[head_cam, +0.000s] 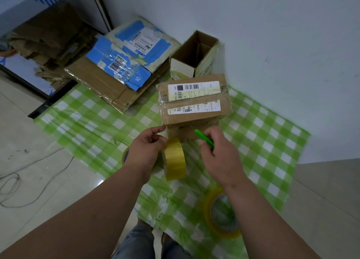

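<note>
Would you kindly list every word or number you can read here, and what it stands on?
"10": on the blue flattened carton.
"98-50 160": upper label of the sealed box.
"T098": its lower label.
Remaining label print and the open box's side print: too blurred to read.

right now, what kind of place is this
Likely an informal parcel-packing corner on a floor: flattened cartons stacked by the wall, a labelled box, and a tape roll over a green checked sheet.

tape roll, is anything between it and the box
Nothing visible. The tape roll in the left hand is at the near side of the box; the green tool in the right hand is beside it, not between.
</note>
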`<move>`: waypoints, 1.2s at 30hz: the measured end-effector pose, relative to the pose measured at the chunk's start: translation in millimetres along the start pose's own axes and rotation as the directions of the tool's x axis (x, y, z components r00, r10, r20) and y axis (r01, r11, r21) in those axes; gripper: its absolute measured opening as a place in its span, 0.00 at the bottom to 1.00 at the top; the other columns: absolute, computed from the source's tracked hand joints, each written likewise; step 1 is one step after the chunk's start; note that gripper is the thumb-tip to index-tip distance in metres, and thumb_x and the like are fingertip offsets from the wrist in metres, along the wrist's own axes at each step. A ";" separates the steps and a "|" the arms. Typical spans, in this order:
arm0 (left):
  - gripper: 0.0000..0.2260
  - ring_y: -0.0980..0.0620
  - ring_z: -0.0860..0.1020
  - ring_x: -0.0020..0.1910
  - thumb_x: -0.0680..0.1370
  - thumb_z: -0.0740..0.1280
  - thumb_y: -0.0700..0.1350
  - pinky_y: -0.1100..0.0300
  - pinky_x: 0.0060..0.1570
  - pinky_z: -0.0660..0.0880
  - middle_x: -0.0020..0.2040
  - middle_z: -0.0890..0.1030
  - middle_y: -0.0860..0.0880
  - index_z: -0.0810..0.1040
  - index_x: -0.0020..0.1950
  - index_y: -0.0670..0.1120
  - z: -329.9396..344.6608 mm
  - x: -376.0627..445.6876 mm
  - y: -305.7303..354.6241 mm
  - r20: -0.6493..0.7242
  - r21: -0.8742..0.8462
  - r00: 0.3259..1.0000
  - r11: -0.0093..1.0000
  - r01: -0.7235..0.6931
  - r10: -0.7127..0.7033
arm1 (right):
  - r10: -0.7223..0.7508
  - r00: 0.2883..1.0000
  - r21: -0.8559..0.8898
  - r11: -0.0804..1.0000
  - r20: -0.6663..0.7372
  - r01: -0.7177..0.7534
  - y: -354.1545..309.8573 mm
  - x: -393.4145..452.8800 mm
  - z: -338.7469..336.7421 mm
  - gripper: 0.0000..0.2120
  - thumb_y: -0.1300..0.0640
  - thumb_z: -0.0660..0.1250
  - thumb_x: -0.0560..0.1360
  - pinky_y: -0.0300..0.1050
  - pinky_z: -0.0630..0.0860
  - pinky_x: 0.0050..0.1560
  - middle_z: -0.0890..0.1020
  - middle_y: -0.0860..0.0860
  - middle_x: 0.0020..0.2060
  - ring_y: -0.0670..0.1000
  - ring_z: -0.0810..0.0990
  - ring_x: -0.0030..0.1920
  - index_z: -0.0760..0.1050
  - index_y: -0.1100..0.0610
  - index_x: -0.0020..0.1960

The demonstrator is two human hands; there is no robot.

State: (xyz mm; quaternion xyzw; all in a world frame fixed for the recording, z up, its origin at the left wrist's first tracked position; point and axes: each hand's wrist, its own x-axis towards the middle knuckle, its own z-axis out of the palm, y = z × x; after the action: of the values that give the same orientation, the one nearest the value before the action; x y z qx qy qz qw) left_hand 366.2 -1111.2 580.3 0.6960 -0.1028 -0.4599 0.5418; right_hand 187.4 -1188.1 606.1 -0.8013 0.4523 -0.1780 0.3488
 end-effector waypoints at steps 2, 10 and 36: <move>0.14 0.55 0.78 0.41 0.76 0.68 0.32 0.62 0.45 0.73 0.35 0.81 0.53 0.81 0.53 0.50 0.6 1.8 0.3 -0.008 -0.032 1.000 0.999 0.030 -0.030 | -0.089 0.993 -0.066 0.993 0.077 0.094 -13.2 7.6 -2.7 0.07 0.47 0.56 0.78 0.39 0.64 0.32 0.73 0.43 0.35 0.44 0.72 0.34 0.69 0.48 0.52; 0.07 0.55 0.80 0.39 0.76 0.69 0.34 0.64 0.39 0.76 0.38 0.83 0.51 0.82 0.48 0.45 2.7 2.8 0.4 -0.006 -0.152 0.993 0.982 0.112 -0.114 | -0.160 0.956 -0.327 0.915 0.245 0.236 -34.1 26.9 0.0 0.12 0.48 0.59 0.80 0.51 0.74 0.46 0.77 0.50 0.47 0.54 0.78 0.47 0.75 0.51 0.58; 0.16 0.57 0.78 0.34 0.74 0.71 0.32 0.62 0.42 0.78 0.31 0.80 0.55 0.83 0.47 0.54 1.3 2.0 8.2 0.009 -0.090 0.996 0.992 0.089 -0.088 | -0.111 0.973 -0.411 0.892 0.204 0.188 -57.9 37.6 7.1 0.13 0.51 0.63 0.78 0.49 0.77 0.45 0.78 0.52 0.49 0.57 0.79 0.49 0.80 0.53 0.58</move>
State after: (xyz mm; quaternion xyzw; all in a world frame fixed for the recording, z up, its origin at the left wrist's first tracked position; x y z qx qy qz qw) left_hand 369.2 -1116.5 586.3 0.6733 -0.0523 -0.4894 0.5517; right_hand 246.3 -1197.1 641.7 -0.9031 0.3847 -0.0300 0.1884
